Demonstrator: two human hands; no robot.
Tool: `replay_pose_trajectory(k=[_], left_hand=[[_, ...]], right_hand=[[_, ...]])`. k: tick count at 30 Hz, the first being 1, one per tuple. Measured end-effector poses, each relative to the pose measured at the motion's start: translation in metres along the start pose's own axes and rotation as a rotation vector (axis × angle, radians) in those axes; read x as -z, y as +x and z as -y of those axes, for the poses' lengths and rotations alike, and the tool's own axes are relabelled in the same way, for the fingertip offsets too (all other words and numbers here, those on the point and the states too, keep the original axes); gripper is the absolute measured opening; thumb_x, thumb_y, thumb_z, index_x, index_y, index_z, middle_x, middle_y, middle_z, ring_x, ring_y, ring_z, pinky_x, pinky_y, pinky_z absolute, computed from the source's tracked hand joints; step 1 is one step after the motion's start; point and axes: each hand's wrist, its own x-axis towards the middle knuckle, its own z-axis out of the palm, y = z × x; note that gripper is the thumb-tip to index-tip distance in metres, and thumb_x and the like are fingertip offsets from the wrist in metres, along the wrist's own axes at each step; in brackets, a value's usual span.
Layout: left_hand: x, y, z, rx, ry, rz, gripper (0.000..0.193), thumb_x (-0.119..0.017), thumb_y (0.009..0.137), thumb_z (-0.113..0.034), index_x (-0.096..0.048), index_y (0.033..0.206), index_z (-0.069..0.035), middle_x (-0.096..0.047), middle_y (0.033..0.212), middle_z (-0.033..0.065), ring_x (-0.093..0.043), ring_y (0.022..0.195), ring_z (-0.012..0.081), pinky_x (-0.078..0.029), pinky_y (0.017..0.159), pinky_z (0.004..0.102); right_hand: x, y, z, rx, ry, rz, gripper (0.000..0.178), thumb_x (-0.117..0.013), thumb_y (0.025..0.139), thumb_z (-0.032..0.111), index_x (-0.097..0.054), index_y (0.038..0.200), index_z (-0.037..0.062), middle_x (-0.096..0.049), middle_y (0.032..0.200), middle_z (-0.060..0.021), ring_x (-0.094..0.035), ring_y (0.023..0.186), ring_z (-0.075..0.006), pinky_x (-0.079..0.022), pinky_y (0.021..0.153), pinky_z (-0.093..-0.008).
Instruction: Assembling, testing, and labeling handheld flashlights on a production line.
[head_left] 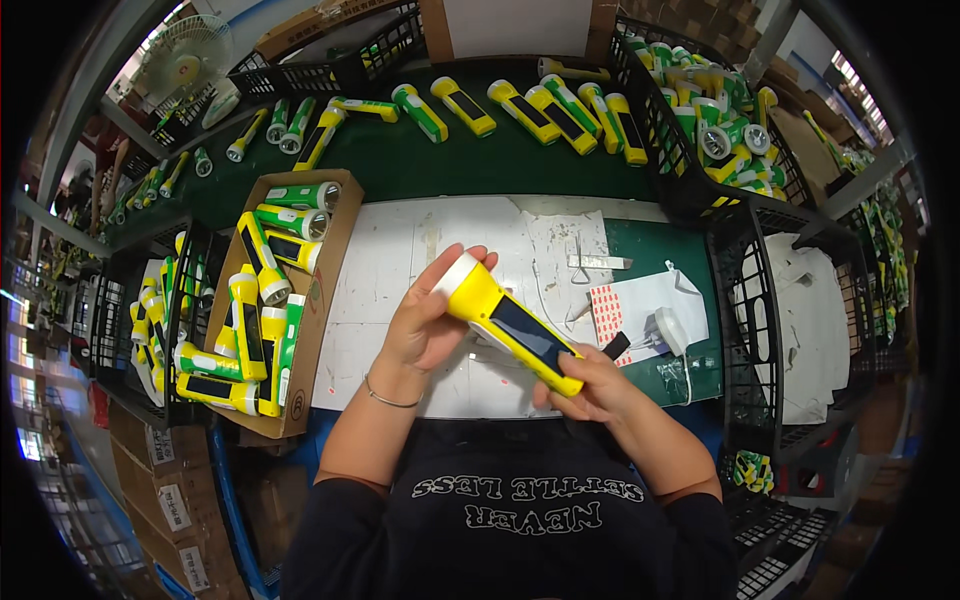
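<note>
both my hands are wrapped around the yellow flashlight (510,325) over the white mat (380,270): left hand (425,325) at its head, right hand (590,385) at its tail. looks light, rigid, slick plastic.

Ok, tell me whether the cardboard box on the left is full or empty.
Nearly full: the cardboard box holds a pile of yellow and green flashlights along its length.

Dark navy short-sleeved T-shirt, white outlined block lettering across chest. Sleeve hems end above elbows; forearms bare. Thin silver bracelet (392,398) just below left hand (425,325), loose round wrist. Right hand (590,385) and its wrist bare: no ring, no watch. No gloves.
</note>
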Motion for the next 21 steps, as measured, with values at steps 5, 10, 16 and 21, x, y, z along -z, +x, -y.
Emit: replay_pose_trajectory(k=[5,10,16,21], left_hand=[[-0.005,0.006,-0.001,-0.055,-0.005,-0.035,0.062,-0.066,0.081,-0.022,-0.039,0.136,-0.01,-0.042,0.135,0.015,-0.037,0.127,0.0266,-0.03,0.106,0.0452],[-0.002,0.006,0.002,-0.058,-0.079,0.116,0.07,-0.066,0.082,-0.028,-0.03,0.14,-0.012,-0.044,0.132,0.0138,-0.039,0.126,0.0268,-0.027,0.108,0.05],[-0.002,0.009,-0.008,-0.077,0.182,-0.012,0.084,-0.071,0.077,-0.036,-0.024,0.143,-0.011,-0.041,0.134,0.0119,-0.038,0.127,0.026,-0.031,0.105,0.0495],[-0.015,0.011,-0.012,-0.037,0.148,0.003,0.087,-0.07,0.077,-0.037,-0.021,0.143,-0.01,-0.042,0.133,0.0116,-0.042,0.124,0.0255,-0.03,0.107,0.0469]], right_hand=[[-0.016,0.009,-0.015,0.382,-0.896,-0.343,0.043,-0.048,0.093,0.031,-0.045,0.121,-0.0024,-0.063,0.084,-0.0215,-0.048,0.039,-0.0128,-0.035,0.032,-0.0226],[0.006,0.009,-0.026,-0.162,0.588,0.432,0.06,-0.033,0.094,0.049,-0.044,0.119,-0.005,-0.058,0.066,-0.0202,-0.037,0.029,-0.0093,-0.031,0.029,-0.0219],[-0.027,0.007,-0.016,0.437,-1.054,-0.353,0.03,-0.055,0.089,0.024,-0.05,0.108,0.0002,-0.062,0.074,-0.0121,-0.046,0.041,-0.0104,-0.038,0.039,-0.023],[-0.019,0.003,-0.007,0.046,-0.151,-0.086,0.031,-0.054,0.09,0.026,-0.052,0.108,0.0003,-0.063,0.074,-0.0122,-0.046,0.041,-0.0106,-0.036,0.039,-0.0217]])
